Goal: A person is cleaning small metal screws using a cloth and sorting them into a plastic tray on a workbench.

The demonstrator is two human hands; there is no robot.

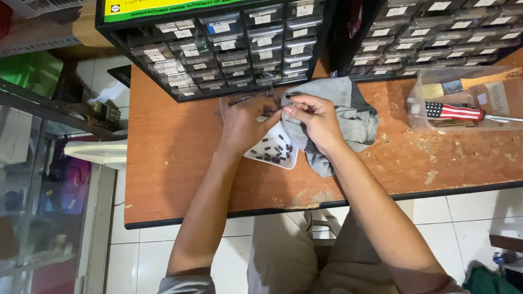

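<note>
Fingers (287,110) pinch small part above white tray (291,155).

Grey cloth (348,109), white tray (283,158), orange-brown table (174,163)

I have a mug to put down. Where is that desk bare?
Bare wood lies left of the left hand, toward the desk edge, and along the near edge right of the grey cloth. It is crowded around the white tray, drawer cabinets and clear tool box.
</note>
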